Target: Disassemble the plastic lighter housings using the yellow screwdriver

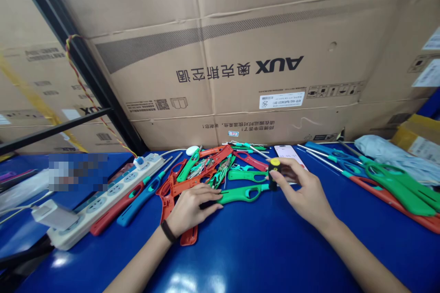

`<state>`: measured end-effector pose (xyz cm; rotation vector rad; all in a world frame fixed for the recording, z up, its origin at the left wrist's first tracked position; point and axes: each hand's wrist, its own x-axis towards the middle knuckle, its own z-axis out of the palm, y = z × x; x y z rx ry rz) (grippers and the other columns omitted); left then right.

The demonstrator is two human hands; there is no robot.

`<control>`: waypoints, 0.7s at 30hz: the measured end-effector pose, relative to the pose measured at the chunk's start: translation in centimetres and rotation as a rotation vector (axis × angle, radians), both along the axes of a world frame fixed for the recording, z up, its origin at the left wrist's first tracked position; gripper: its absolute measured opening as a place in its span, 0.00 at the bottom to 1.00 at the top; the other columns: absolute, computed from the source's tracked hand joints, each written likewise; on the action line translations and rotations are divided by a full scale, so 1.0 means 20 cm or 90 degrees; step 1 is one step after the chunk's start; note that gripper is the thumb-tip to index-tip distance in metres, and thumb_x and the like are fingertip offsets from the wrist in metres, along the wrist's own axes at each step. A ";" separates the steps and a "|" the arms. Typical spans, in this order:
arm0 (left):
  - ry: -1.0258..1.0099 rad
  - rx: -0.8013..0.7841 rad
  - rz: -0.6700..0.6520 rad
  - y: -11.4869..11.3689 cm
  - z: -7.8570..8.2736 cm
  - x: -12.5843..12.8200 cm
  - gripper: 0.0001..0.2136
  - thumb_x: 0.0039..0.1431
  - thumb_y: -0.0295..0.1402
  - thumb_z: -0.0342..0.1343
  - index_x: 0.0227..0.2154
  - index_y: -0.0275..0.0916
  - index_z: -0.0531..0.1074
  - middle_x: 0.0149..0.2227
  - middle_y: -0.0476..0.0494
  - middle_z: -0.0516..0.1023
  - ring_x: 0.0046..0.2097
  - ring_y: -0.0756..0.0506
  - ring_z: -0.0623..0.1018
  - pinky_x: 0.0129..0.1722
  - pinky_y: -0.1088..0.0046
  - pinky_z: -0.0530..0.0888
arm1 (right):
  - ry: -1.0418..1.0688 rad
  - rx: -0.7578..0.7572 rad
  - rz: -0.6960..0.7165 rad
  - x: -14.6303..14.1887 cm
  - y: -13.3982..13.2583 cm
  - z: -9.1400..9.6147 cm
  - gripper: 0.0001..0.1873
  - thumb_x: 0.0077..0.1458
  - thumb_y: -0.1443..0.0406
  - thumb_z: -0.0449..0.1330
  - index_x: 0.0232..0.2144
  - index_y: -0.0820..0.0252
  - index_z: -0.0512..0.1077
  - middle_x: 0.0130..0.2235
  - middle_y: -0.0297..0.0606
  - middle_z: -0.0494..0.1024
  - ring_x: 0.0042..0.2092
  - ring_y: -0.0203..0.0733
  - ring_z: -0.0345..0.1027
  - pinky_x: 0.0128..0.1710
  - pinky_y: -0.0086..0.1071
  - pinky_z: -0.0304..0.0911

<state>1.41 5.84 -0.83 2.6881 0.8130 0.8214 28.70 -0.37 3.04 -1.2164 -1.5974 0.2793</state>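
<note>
A green long-necked lighter lies across the middle of the blue table, its neck to the right. My left hand is closed on its handle end, fingertips and thumb at the left tip. My right hand grips a short black tool with a round yellow end, held upright against the lighter's neck. The tool's exact kind does not show. Just behind lies another green handle piece. Around my left hand spreads a pile of red and green handle shells with small inner parts.
At left lie a red lighter, a blue lighter and a white power strip with a plugged-in charger. Several lighters are heaped at right. A phone rests before the cardboard wall.
</note>
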 end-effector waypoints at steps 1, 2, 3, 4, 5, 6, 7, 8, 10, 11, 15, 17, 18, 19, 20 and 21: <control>-0.010 -0.012 -0.012 0.00 0.00 0.00 0.09 0.57 0.35 0.59 0.39 0.42 0.77 0.41 0.43 0.80 0.43 0.44 0.78 0.48 0.64 0.73 | 0.046 -0.015 0.025 -0.03 0.00 0.01 0.12 0.58 0.57 0.55 0.42 0.55 0.65 0.38 0.39 0.78 0.37 0.42 0.75 0.35 0.32 0.72; -0.018 -0.028 -0.024 -0.01 0.00 0.00 0.10 0.56 0.35 0.59 0.40 0.42 0.76 0.42 0.44 0.80 0.43 0.45 0.78 0.49 0.64 0.72 | 0.082 -0.031 0.064 -0.06 0.00 0.03 0.12 0.59 0.57 0.54 0.42 0.55 0.64 0.39 0.39 0.78 0.37 0.41 0.76 0.36 0.32 0.72; -0.024 -0.046 -0.034 -0.01 0.00 0.00 0.11 0.55 0.35 0.60 0.42 0.42 0.76 0.42 0.44 0.80 0.43 0.45 0.78 0.49 0.65 0.72 | 0.109 -0.045 0.109 -0.09 0.00 0.04 0.12 0.59 0.58 0.54 0.43 0.55 0.62 0.40 0.39 0.77 0.38 0.41 0.76 0.37 0.32 0.72; -0.025 -0.066 -0.042 -0.02 -0.01 0.00 0.12 0.55 0.35 0.60 0.43 0.43 0.75 0.42 0.44 0.80 0.43 0.45 0.78 0.48 0.66 0.72 | 0.132 -0.055 0.156 -0.13 0.00 0.06 0.11 0.60 0.58 0.53 0.43 0.55 0.61 0.41 0.40 0.77 0.38 0.41 0.76 0.38 0.33 0.72; -0.025 -0.084 -0.044 -0.03 -0.01 0.00 0.14 0.55 0.35 0.60 0.45 0.43 0.74 0.43 0.45 0.79 0.44 0.45 0.77 0.48 0.67 0.73 | 0.150 -0.065 0.198 -0.16 0.01 0.07 0.11 0.60 0.58 0.52 0.44 0.55 0.60 0.42 0.40 0.77 0.38 0.40 0.75 0.38 0.33 0.72; -0.024 -0.100 -0.042 -0.04 -0.01 0.01 0.15 0.55 0.35 0.60 0.47 0.44 0.73 0.43 0.45 0.79 0.44 0.45 0.77 0.47 0.67 0.73 | 0.163 -0.074 0.231 -0.20 0.02 0.08 0.11 0.61 0.57 0.52 0.44 0.55 0.60 0.43 0.41 0.76 0.38 0.40 0.75 0.38 0.34 0.72; -0.024 -0.113 -0.039 -0.05 -0.01 0.02 0.16 0.55 0.35 0.60 0.48 0.44 0.72 0.43 0.46 0.79 0.44 0.45 0.77 0.47 0.68 0.73 | 0.170 -0.082 0.253 -0.24 0.03 0.09 0.12 0.61 0.57 0.51 0.44 0.55 0.59 0.43 0.41 0.76 0.39 0.40 0.75 0.38 0.34 0.72; -0.026 -0.124 -0.037 -0.05 -0.02 0.03 0.17 0.55 0.35 0.60 0.48 0.44 0.71 0.44 0.46 0.79 0.45 0.45 0.77 0.47 0.68 0.73 | 0.167 -0.088 0.263 -0.27 0.04 0.09 0.12 0.61 0.57 0.51 0.44 0.55 0.59 0.43 0.41 0.75 0.39 0.41 0.75 0.38 0.34 0.71; -0.037 -0.143 -0.036 -0.06 -0.02 0.05 0.16 0.55 0.35 0.60 0.48 0.43 0.71 0.45 0.46 0.78 0.45 0.45 0.77 0.47 0.68 0.73 | 0.143 -0.077 0.265 -0.33 0.07 0.09 0.13 0.61 0.57 0.52 0.45 0.55 0.59 0.42 0.41 0.75 0.40 0.40 0.74 0.38 0.34 0.71; -0.044 -0.151 -0.037 -0.06 -0.03 0.05 0.16 0.55 0.35 0.60 0.47 0.43 0.72 0.45 0.45 0.78 0.45 0.45 0.77 0.47 0.69 0.73 | 0.127 -0.070 0.260 -0.36 0.09 0.09 0.12 0.61 0.58 0.52 0.45 0.55 0.59 0.41 0.40 0.75 0.40 0.40 0.74 0.38 0.34 0.71; -0.049 -0.164 -0.040 -0.06 -0.03 0.06 0.16 0.54 0.35 0.60 0.46 0.41 0.71 0.45 0.45 0.78 0.45 0.45 0.77 0.48 0.69 0.73 | 0.067 -0.044 0.224 -0.40 0.14 0.08 0.13 0.60 0.57 0.52 0.45 0.55 0.60 0.40 0.39 0.76 0.40 0.42 0.73 0.38 0.35 0.70; -0.042 -0.157 -0.041 -0.05 -0.03 0.06 0.16 0.54 0.35 0.61 0.46 0.41 0.71 0.45 0.46 0.78 0.45 0.45 0.77 0.48 0.69 0.73 | 0.044 -0.043 0.213 -0.40 0.14 0.08 0.13 0.60 0.57 0.53 0.45 0.55 0.60 0.41 0.39 0.76 0.41 0.42 0.73 0.39 0.36 0.70; -0.039 -0.153 -0.040 -0.05 -0.03 0.06 0.16 0.54 0.35 0.61 0.46 0.40 0.71 0.45 0.46 0.78 0.45 0.45 0.77 0.48 0.69 0.73 | 0.036 -0.042 0.212 -0.40 0.14 0.08 0.13 0.60 0.57 0.52 0.44 0.55 0.60 0.41 0.39 0.76 0.41 0.42 0.73 0.39 0.36 0.70; -0.038 -0.148 -0.038 -0.05 -0.03 0.06 0.15 0.54 0.35 0.61 0.45 0.40 0.71 0.45 0.46 0.78 0.45 0.46 0.77 0.48 0.70 0.73 | 0.030 -0.041 0.212 -0.40 0.14 0.07 0.12 0.60 0.57 0.52 0.44 0.54 0.60 0.41 0.38 0.76 0.40 0.42 0.73 0.39 0.35 0.70; -0.037 -0.144 -0.034 -0.05 -0.03 0.06 0.15 0.54 0.35 0.61 0.45 0.40 0.72 0.44 0.45 0.78 0.45 0.46 0.77 0.48 0.70 0.73 | 0.023 -0.038 0.213 -0.40 0.14 0.06 0.12 0.60 0.57 0.52 0.44 0.54 0.60 0.41 0.38 0.76 0.40 0.42 0.73 0.39 0.35 0.70; -0.038 -0.141 -0.032 -0.05 -0.03 0.06 0.15 0.54 0.35 0.61 0.44 0.40 0.72 0.44 0.45 0.78 0.44 0.45 0.77 0.47 0.70 0.73 | 0.019 -0.035 0.213 -0.40 0.14 0.06 0.13 0.60 0.57 0.53 0.44 0.54 0.60 0.41 0.37 0.76 0.39 0.42 0.74 0.38 0.35 0.70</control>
